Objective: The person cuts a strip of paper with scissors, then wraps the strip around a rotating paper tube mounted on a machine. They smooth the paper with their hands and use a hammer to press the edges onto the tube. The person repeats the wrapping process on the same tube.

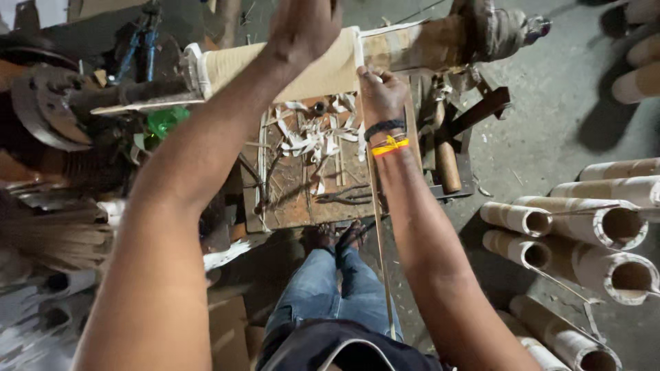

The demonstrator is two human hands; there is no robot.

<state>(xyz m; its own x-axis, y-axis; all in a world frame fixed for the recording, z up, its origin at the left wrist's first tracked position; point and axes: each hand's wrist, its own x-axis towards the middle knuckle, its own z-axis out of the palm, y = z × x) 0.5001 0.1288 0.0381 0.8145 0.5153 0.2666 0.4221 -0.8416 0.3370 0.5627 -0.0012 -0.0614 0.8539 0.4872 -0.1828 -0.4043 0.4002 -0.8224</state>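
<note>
The cardboard tube (pixel 289 69) is lying lengthwise across the frame's top on a spindle. The left hand (pixel 302 27) is pressing flat on it, fingers together, while the right hand (pixel 379 93) is sitting at its lower edge, fingers clamped on a thin strip (pixel 380 233) running down toward the frame's bottom.

Both bare arms are reaching forward, well apart; the left hand (pixel 302 27) is lying flat, fingers running out of view; the right hand (pixel 380 93) is curling closed, pinching, wrist banded.
</note>
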